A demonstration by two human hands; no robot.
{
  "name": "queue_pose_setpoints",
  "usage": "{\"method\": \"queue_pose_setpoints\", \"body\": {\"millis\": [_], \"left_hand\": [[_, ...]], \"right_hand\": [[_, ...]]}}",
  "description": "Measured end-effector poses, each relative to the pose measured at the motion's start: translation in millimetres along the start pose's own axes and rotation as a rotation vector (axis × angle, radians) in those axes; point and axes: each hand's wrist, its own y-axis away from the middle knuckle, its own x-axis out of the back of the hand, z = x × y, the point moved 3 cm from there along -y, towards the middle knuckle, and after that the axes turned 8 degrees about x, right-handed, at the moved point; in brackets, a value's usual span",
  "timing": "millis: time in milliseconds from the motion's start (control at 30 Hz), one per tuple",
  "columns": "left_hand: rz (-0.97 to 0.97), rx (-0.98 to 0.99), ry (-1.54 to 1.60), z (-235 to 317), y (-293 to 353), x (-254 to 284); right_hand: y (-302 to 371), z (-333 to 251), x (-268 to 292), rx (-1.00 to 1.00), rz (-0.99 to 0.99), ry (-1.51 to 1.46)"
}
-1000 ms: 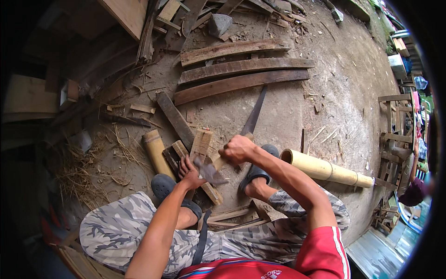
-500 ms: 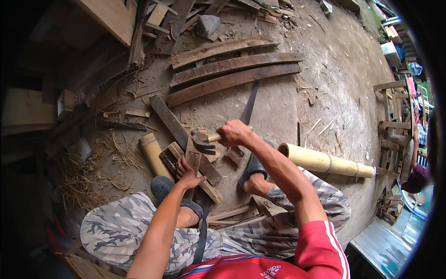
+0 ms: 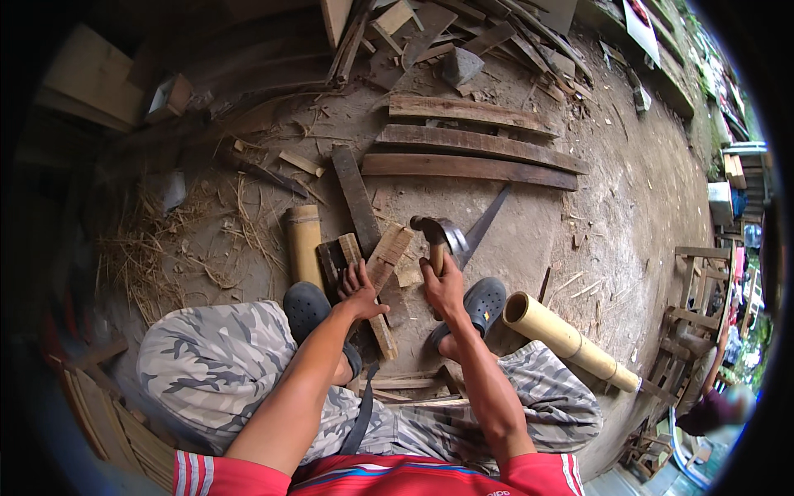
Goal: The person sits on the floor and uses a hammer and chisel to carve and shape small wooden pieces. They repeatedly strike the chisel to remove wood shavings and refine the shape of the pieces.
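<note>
A claw hammer stands head-up in my right hand, whose fingers wrap its wooden handle. The dark metal head is just right of a short wooden board, not touching it. My left hand lies with fingers spread over the near end of that board and on a narrow wooden strip beneath. A long dark plank runs away from under these pieces. Behind the hammer lies a handsaw, its blade pointing away; its handle is mostly hidden.
Three planks lie side by side beyond the saw. Bamboo sections lie left and right. Scrap wood and a grey stone are piled at the back. My clogs flank the work. Another person is at far right.
The view has turned, shifting the scene. The hammer has swung from sideways to head-up and away from the board, with my right hand lower. My left hand stays on the wood.
</note>
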Motion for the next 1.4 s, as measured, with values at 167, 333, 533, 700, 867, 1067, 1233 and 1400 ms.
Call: {"method": "queue_pose_setpoints", "body": {"millis": [167, 333, 533, 700, 867, 1067, 1233, 1400], "left_hand": [[-0.016, 0.028, 0.006, 3, 5, 6], [-0.005, 0.023, 0.054, 3, 4, 2], [-0.023, 0.007, 0.008, 5, -1, -2], [-0.017, -0.023, 0.038, 1, 0, -2], [0.027, -0.020, 0.081, 2, 3, 0], [0.035, -0.018, 0.036, 7, 4, -1], [0.019, -0.028, 0.043, 1, 3, 0], [0.005, 0.007, 0.021, 3, 0, 0]], "right_hand": [[-9, -27, -3, 0.200, 0.028, 0.268], [-9, -88, 21, 0.458, 0.248, 0.007], [-6, -8, -19, 0.299, 0.190, 0.240], [-9, -39, -2, -0.017, 0.123, -0.066], [1, -46, -2, 0.171, 0.221, 0.038], [17, 9, -6, 0.126, 0.000, 0.337], [-5, 2, 22, 0.607, -0.282, 0.673], [-51, -9, 26, 0.712, -0.640, 1.025]]}}
